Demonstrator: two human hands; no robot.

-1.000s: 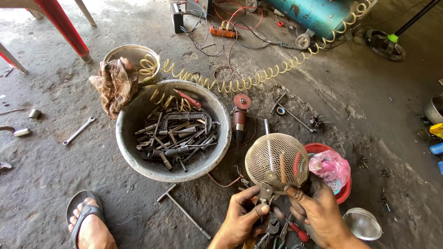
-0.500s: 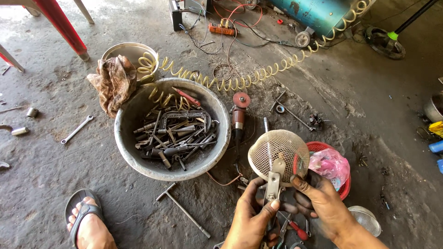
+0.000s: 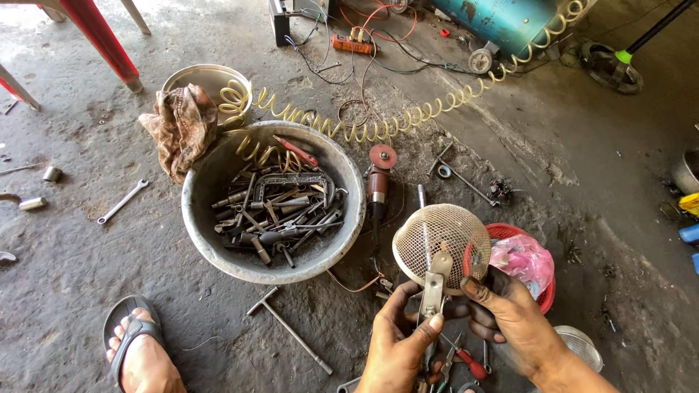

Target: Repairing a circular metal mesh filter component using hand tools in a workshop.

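Observation:
A round wire-mesh guard [image 3: 442, 239] with a flat metal bracket [image 3: 436, 285] at its lower edge stands tilted in front of me. My left hand [image 3: 397, 342] pinches the bracket's lower end between thumb and fingers. My right hand [image 3: 513, 320] grips the mesh guard's lower right rim, thumb pointing toward the bracket. Both hands are dark with grease. Under the hands lie small tools, among them a red-handled screwdriver [image 3: 470, 362].
A big grey basin [image 3: 211, 189] full of wrenches and tools sits left, with a yellow coiled hose [image 3: 378, 124], a rag [image 3: 178, 127], an angle grinder [image 3: 377, 178], a T-handle wrench [image 3: 290, 329], a red bowl with pink bag [image 3: 526, 260] and my sandalled foot [image 3: 138, 349].
The mesh guard has shifted slightly and the bracket now hangs lower; my left hand moved from the guard's rim down to the bracket's end, and my right hand closed in on the rim.

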